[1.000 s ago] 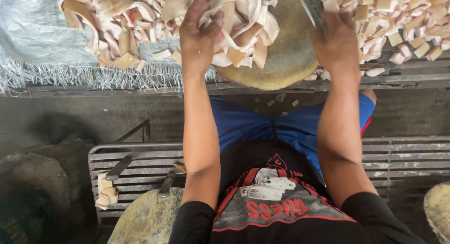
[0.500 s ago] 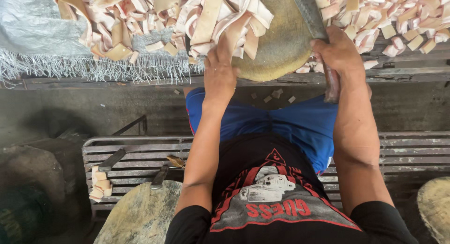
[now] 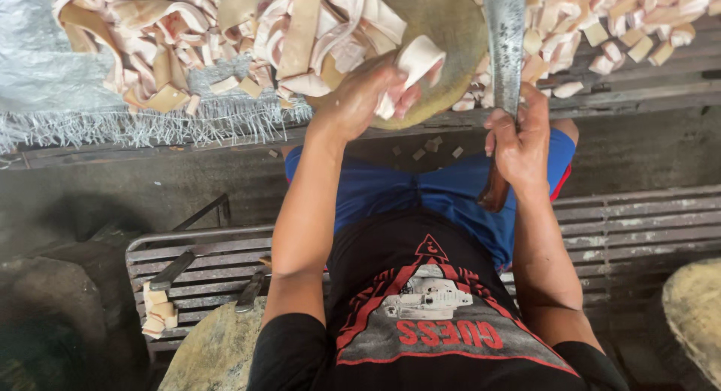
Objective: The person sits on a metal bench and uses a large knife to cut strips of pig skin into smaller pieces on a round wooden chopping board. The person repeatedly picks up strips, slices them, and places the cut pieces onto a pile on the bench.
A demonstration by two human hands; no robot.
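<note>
Two hands at a round chopping block, one on a cleaver, one on a strip of pork skin.

Nearest, the right hand [image 3: 518, 139] is closed around the cleaver [image 3: 505, 53] by its wooden handle, just off the chopping block's [image 3: 443, 23] right edge, blade flat and pointing away. At the block's near edge, the left hand [image 3: 360, 98] grips a pale pork-skin strip [image 3: 417, 60]. Beyond, a heap of strips [image 3: 300, 30] covers the block's left side, and cut pieces [image 3: 623, 23] lie to its right.
</note>
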